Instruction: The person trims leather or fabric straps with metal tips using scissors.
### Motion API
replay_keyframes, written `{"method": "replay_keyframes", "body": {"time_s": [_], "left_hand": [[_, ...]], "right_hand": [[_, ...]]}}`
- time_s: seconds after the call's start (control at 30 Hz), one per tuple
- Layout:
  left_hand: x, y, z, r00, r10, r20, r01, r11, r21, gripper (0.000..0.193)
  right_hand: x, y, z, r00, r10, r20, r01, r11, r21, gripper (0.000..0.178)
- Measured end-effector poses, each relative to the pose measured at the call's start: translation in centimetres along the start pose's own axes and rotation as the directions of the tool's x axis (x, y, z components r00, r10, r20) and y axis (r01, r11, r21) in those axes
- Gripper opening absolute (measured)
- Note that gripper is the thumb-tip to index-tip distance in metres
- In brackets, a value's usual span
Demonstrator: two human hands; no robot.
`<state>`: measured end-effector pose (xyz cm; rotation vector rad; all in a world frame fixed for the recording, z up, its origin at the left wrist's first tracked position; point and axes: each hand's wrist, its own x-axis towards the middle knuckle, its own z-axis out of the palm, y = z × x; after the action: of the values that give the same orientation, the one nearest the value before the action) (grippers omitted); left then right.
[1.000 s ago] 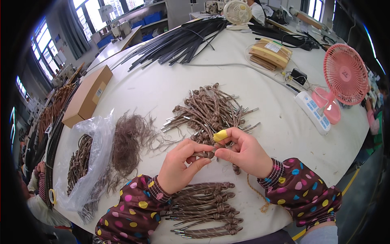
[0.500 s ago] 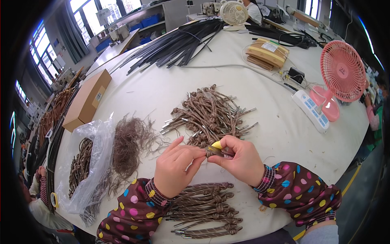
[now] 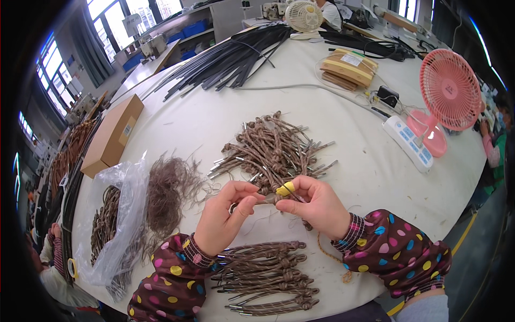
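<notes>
Between my hands a brown knotted cord [image 3: 270, 199] is stretched over the table. My left hand [image 3: 222, 214] pinches its left part with thumb and forefinger. Thumb and forefinger of my right hand [image 3: 324, 210] close on the other side of the knot. A yellow piece [image 3: 285, 188] sits at the right forefinger; whether it is a finger cover or a tool's handle, I cannot tell. Just beyond lies a heap of knotted brown cords [image 3: 271, 147] with silvery tips. Nearer me, several similar cords [image 3: 268, 279] lie in a neat stack, knots to the right.
Left stand a clear plastic bag [image 3: 115, 236] of cords, a tangle of loose thread [image 3: 170, 188] and a cardboard box [image 3: 112, 134]. Black strips [image 3: 225, 59] lie at the back. A pink fan [image 3: 449, 88] and white power strip [image 3: 409, 140] stand right. An orange string [image 3: 328, 253] hangs beside my right sleeve.
My hands have drawn slightly apart and turned, showing more of the knot. A dark metal blade seen earlier by the right fingers no longer shows clearly. The view has shifted slightly.
</notes>
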<state>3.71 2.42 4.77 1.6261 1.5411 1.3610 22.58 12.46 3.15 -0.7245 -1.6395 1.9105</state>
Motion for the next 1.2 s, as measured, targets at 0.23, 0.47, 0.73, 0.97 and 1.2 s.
{"method": "replay_keyframes", "body": {"time_s": [0.23, 0.47, 0.73, 0.97, 1.2], "left_hand": [[-0.2, 1.0, 0.0, 0.998, 0.035, 0.050, -0.051, 0.930, 0.363, 0.014], [-0.1, 0.2, 0.3, 0.971, 0.202, 0.129, -0.239, 0.848, 0.474, 0.016], [-0.1, -0.1, 0.7, 0.944, 0.289, 0.157, -0.328, 0.789, 0.519, 0.015], [-0.1, -0.2, 0.7, 0.930, 0.327, 0.167, -0.366, 0.775, 0.515, 0.017], [0.0, 0.3, 0.2, 0.960, 0.250, 0.130, -0.281, 0.868, 0.410, 0.015]], "right_hand": [[-1.0, -2.4, 0.0, 0.954, -0.298, 0.028, 0.257, 0.769, -0.586, 0.035], [-1.3, -3.7, -1.3, 0.808, -0.474, 0.349, 0.460, 0.140, -0.877, 0.029], [-1.3, -3.3, -0.9, 0.732, -0.518, 0.442, 0.490, -0.049, -0.870, 0.022], [-1.3, -3.2, -1.0, 0.770, -0.489, 0.410, 0.488, 0.036, -0.872, 0.021], [-1.1, -3.5, -1.5, 0.820, -0.470, 0.326, 0.486, 0.273, -0.830, 0.024]]}}
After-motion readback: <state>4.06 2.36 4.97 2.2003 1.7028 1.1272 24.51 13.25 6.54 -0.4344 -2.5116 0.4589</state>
